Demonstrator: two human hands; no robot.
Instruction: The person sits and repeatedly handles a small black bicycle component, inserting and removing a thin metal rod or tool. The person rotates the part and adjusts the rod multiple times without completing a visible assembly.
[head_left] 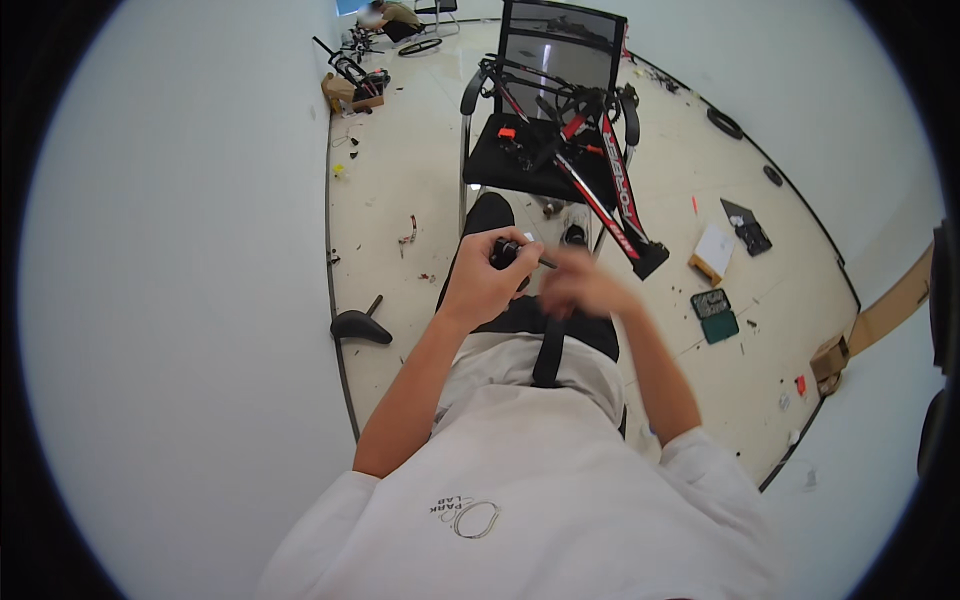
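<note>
My left hand (485,278) is closed around a small black part (505,253), held above my lap. Its exact kind is hard to make out, since the fingers cover much of it. A thin dark rod (547,263) sticks out from beside that part toward my right hand (590,286). Motion smears the right hand's fingers, so whether they grip the rod does not show. Just beyond my hands, a black, red and white bicycle frame (580,187) lies tilted across a black mesh-backed chair (480,165).
A bicycle saddle (362,327) lies on the floor at left. Toward the right are an open green tool case (718,326), a black case (752,236) and a cardboard box (829,356). Small parts litter the floor. Another person (398,18) crouches at the far left near a wheel (420,47).
</note>
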